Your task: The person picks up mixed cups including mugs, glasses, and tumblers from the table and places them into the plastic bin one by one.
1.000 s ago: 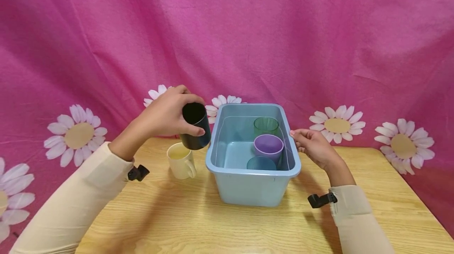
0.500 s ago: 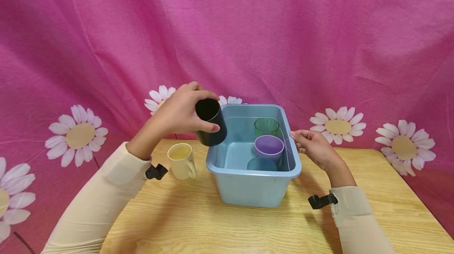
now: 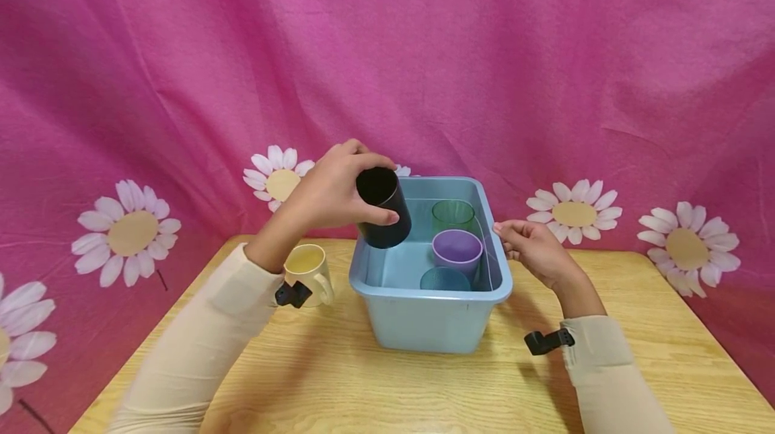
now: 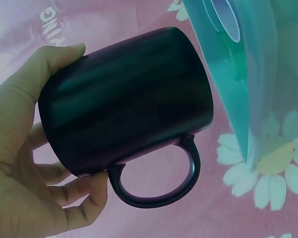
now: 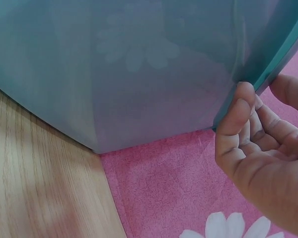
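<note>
The left hand (image 3: 339, 188) is carrying the black mug (image 4: 126, 101) rightward: a second ago it was hanging near the left side of the blue plastic tub (image 3: 431, 323), close by the yellow mug (image 3: 307, 264), and now it is showing across the tub's left rim in the head view (how high above that rim it is floating, I cannot tell). In my judgement, this is bringing the mug nearer the vessels already standing inside, with the release not yet made. The left hand's thumb and fingers are curling round the mug's mouth end, spread to its width, while the mug is leaning, its base pointing rightward and its handle sitting outside the grip. The right hand (image 3: 535, 252) is keeping its place, narrowly pinching the tub's right rim between thumb and finger. Counting up, two hands are working on one tub; three vessels are standing in it along the right wall, namely one clear green glass (image 3: 453, 215), one purple cup (image 3: 458, 249) and one teal glass (image 3: 445, 279), the last partly hidden by the front rim; two mugs are remaining outside, the black one in the hand and the yellow one resting on the one wooden table (image 3: 327, 380), left of the tub
</note>
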`<state>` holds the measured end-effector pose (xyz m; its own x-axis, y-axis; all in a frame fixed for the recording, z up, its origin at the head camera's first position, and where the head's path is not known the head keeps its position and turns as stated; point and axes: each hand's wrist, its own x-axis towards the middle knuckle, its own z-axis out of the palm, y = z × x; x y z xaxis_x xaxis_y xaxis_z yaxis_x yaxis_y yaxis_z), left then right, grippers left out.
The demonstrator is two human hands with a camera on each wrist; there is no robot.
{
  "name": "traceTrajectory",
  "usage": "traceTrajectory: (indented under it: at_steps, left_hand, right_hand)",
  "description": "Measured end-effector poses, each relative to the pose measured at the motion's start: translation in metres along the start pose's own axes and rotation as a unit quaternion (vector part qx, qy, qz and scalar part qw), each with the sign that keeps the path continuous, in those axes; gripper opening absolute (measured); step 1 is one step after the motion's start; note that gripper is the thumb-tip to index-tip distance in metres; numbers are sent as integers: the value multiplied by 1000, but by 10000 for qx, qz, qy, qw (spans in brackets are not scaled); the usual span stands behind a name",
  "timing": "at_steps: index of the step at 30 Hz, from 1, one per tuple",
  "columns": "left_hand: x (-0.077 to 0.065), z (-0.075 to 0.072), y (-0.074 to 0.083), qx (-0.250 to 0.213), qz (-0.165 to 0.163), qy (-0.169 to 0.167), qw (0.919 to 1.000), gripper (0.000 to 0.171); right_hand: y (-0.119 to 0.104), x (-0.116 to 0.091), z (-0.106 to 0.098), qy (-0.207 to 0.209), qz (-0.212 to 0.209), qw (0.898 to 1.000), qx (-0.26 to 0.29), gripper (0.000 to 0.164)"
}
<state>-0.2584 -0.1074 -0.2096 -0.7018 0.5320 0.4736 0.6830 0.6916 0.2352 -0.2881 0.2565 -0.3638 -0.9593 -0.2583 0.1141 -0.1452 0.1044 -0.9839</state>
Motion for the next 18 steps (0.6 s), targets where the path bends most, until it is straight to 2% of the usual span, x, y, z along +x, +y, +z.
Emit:
traceTrajectory:
  at_steps: [11,18]
  left_hand:
    - [4,17,3,0,69,-151,9999,66]
    - [6,31,2,114,25,-494,9987,64]
  right_hand:
    - [1,1,-1,-29,5,10000,18,33]
    - [1,1,-1,-15,-4,10000,26,29]
